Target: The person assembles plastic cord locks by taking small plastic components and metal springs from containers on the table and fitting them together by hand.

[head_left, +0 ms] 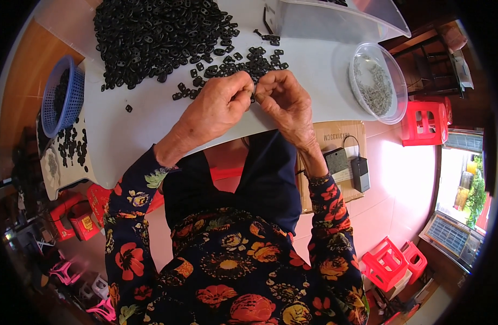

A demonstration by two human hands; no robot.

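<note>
A small black plastic piece (253, 93) sits pinched between both hands at the tabletop (314, 70) edge — left hand (216, 105) and right hand (284, 100) closed fingertip-tight on it. Looks light, stiff, best gripped by its edges. Heap of black pieces (157, 35) beyond; bowl of small metal parts (376, 81) right.

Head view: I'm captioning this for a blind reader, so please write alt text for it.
Both hands, left hand and right hand, meet over a white table, pinching a small black part between the fingertips. A heap of black parts lies beyond, a clear bowl of metal pieces to the right, a blue basket left.
</note>
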